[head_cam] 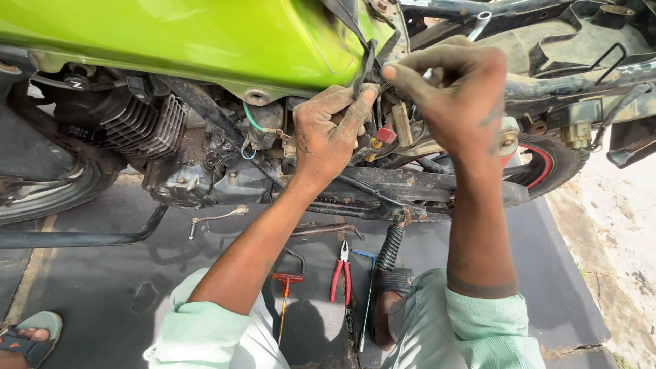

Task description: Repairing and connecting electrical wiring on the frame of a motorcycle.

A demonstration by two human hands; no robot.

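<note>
While both arms are reaching up from the lap toward the motorcycle's midsection, the left hand (331, 133) is curling its fingers and pinching the lower end of a dark strap (369, 58) that is hanging down beside the green fuel tank (171, 37) — thumb and forefinger are closed on it, the other fingers folded loosely. The right hand (454, 96) is working just beside it, its thumb and forefinger tips meeting on something small and pale near the strap; what exactly it is gripping is too small to tell. The two hands are nearly touching, probably so one can be steadying the strap while the other is handling the finer part.

Behind the fingers, a red connector (386, 134) and a tan relay-like block (402, 124) are sitting in the exposed frame (547, 85), and a green wire (253, 121) is looping down toward the finned engine (140, 126).

On the dark floor mat (102, 287) below, tools are lying within easy reach of the knees — red-handled pliers (340, 277), a red T-handle driver (285, 294), a blue-tipped long tool (367, 294) and a coiled black spring (389, 247). A sandalled foot (31, 335) is showing at the lower left edge, and the rear tyre (553, 160) is peeking out behind the right forearm.
</note>
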